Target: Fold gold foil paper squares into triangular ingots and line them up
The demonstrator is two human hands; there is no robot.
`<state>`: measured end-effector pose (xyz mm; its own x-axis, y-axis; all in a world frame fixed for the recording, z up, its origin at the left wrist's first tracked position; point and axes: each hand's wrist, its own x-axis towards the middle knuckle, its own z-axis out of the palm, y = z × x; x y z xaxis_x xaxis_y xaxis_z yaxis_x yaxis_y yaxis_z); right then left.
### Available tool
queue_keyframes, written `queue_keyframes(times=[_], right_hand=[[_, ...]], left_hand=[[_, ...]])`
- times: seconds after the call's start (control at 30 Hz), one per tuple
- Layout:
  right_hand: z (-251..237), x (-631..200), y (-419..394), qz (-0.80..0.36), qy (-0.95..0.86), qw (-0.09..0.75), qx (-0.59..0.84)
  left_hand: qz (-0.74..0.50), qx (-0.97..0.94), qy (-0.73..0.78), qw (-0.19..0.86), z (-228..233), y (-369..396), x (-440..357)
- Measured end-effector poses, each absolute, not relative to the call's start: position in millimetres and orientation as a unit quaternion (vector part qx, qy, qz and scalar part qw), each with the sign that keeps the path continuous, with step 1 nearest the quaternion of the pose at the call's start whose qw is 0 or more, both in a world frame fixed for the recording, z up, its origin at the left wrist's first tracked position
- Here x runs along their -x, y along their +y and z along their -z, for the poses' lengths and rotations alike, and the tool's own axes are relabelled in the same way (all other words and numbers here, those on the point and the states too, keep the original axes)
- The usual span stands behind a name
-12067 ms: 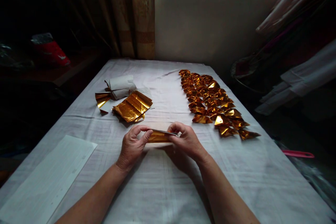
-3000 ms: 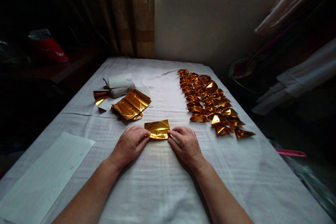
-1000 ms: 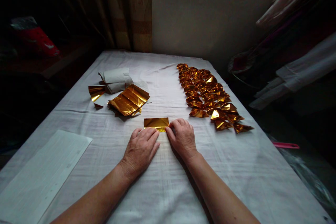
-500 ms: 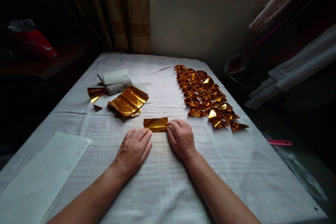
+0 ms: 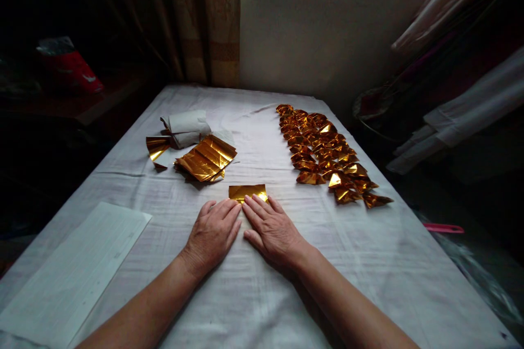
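Looking down over the white-clothed table [image 5: 254,294], I start with the biggest thing on it, the pale lined sheet [image 5: 73,267] at the near left corner. Next in size is the long double row of folded gold pieces [image 5: 327,155] running up the right side, then the stack of flat gold foil sheets [image 5: 207,159] at the left, with a roll of white paper [image 5: 186,126] and one loose gold scrap [image 5: 158,148] just behind it. Smallest is the folded gold foil rectangle [image 5: 248,192], lying flat on the cloth at the centre. My left hand [image 5: 213,234] lies palm down, fingers spread flat, gripping nothing, its fingertips just at the foil's near left corner. My right hand [image 5: 272,229] is flat too, gripping nothing, its fingertips [image 5: 258,200] resting on the foil's near edge. To my eye this is pressing a crease: it goes well if I keep the fingers flat, hold the edges aligned, and press evenly along the fold so the slick foil does not skid or wrinkle
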<state>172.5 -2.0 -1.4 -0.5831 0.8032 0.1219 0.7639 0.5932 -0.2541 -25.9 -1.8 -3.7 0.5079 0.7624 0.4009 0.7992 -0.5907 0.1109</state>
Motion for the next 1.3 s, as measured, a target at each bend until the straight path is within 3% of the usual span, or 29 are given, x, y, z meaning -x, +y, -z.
queue_keyframes(times=[0.23, 0.83, 1.13, 1.3], right_hand=[[-1, -196, -5, -0.11, -0.856, 0.062, 0.501], [2, -200, -8, -0.104, -0.845, 0.078, 0.518], [-1, -198, -10, -0.11, -0.839, 0.106, 0.522], [-4, -202, 9, -0.126, -0.827, 0.175, 0.519]], left_hand=[[0.204, 0.865, -0.456, 0.045, 4, -2, 27], [0.187, 0.886, -0.423, 0.038, 5, -1, 4], [0.198, 0.877, -0.438, 0.027, 9, -6, 32], [0.193, 0.865, -0.462, 0.021, 1, 2, 22]])
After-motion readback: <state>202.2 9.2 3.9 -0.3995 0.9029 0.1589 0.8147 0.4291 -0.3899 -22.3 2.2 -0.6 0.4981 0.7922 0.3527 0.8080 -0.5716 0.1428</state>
